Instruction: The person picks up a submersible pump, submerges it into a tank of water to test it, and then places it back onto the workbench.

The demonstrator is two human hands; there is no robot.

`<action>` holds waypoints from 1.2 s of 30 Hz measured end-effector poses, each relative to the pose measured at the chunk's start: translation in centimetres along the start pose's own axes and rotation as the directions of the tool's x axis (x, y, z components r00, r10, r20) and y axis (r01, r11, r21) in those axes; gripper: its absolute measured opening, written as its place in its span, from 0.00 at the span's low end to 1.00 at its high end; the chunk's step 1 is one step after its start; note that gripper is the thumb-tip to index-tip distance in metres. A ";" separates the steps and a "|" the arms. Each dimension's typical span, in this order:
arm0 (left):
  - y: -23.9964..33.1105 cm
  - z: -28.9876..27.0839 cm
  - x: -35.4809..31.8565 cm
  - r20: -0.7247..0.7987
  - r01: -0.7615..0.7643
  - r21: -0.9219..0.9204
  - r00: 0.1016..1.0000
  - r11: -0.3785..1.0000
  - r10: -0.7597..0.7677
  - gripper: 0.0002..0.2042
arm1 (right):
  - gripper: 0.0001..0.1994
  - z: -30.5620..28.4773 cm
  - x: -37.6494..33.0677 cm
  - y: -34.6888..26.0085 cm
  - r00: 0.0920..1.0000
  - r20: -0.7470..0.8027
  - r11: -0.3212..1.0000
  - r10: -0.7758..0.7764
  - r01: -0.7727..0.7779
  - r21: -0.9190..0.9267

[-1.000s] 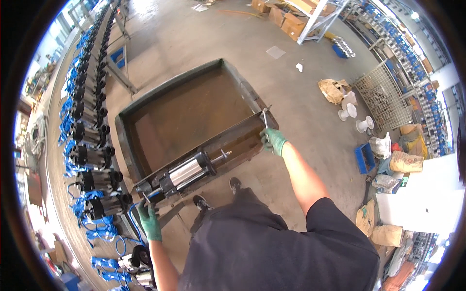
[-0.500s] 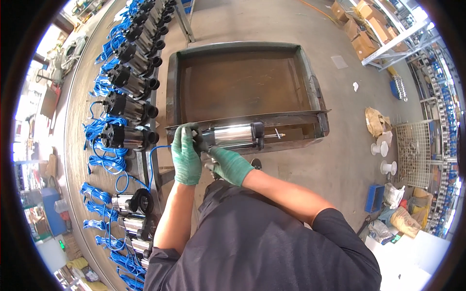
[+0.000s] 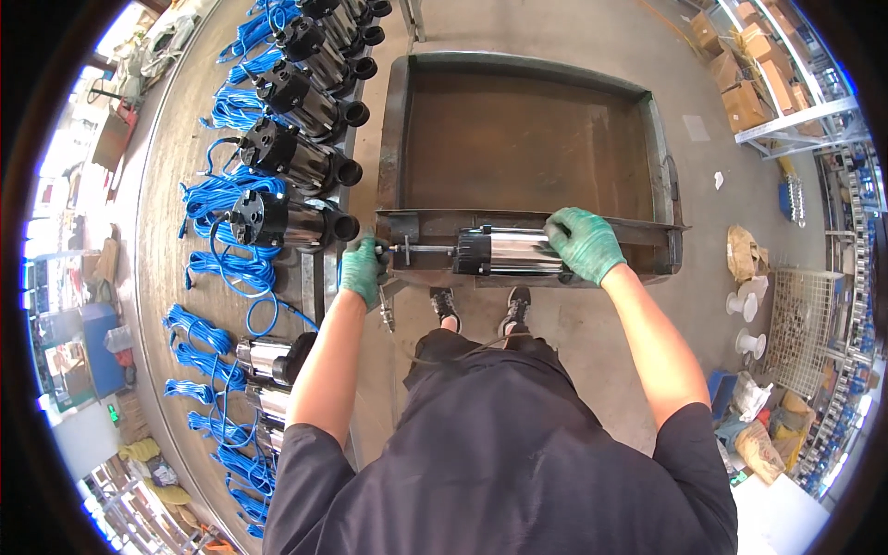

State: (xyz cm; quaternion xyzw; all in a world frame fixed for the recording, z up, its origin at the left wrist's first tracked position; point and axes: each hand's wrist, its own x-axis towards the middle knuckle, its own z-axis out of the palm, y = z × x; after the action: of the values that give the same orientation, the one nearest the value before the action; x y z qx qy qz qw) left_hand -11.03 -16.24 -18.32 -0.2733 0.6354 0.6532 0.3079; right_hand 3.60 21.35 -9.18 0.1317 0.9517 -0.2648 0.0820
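Observation:
A shiny steel submersible pump (image 3: pixel 518 252) with a black ribbed cap lies sideways along the near ledge of a rusty metal tank (image 3: pixel 527 148). My right hand (image 3: pixel 586 242), in a green glove, wraps over the pump's right end and hides that end. From the cap a thin metal rod with a crossbar (image 3: pixel 408 250) extends left. My left hand (image 3: pixel 359 270), also gloved in green, is closed at the rod's far left end; the fingers hide most of what they grip. Below that hand hangs a small metal fitting (image 3: pixel 387 310), with a thin hose near my lap.
On the bench (image 3: pixel 171 231) to my left stand several pumps (image 3: pixel 287 222) with black outlets and coiled blue cables (image 3: pixel 231 268). Cartons (image 3: pixel 745 106) on a rack, white spools (image 3: pixel 751 344) and a wire mesh panel (image 3: pixel 805 324) are at the right. My shoes are under the tank's near edge.
My hands have moved apart, the right one now at the pump's right end. The rod with the crossbar now shows left of the pump instead of right. The view has shifted.

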 end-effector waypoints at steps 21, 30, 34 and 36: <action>0.4 0.9 2.1 0.092 0.083 0.231 0.990 0.969 -0.107 0.17 | 0.06 1.7 1.4 0.5 0.978 -0.202 0.997 -0.060 0.068 0.031; 0.0 1.7 1.9 0.017 0.057 0.238 0.998 0.970 -0.063 0.19 | 0.08 1.9 1.0 0.3 0.979 -0.202 0.998 -0.039 0.049 0.047; -0.1 1.2 1.5 0.015 0.053 0.175 0.998 0.983 -0.056 0.17 | 0.09 1.4 0.6 0.2 0.986 -0.158 0.998 -0.054 0.058 0.017; -0.1 0.5 1.0 -0.002 0.016 0.097 1.000 0.995 -0.016 0.17 | 0.10 1.2 0.2 0.5 0.985 -0.151 0.996 -0.083 0.086 0.013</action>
State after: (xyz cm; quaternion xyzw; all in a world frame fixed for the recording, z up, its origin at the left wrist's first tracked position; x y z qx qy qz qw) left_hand -11.56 -15.64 -19.13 -0.2635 0.6645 0.6189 0.3256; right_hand 3.67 21.13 -10.49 0.1118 0.9573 -0.2667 -0.0028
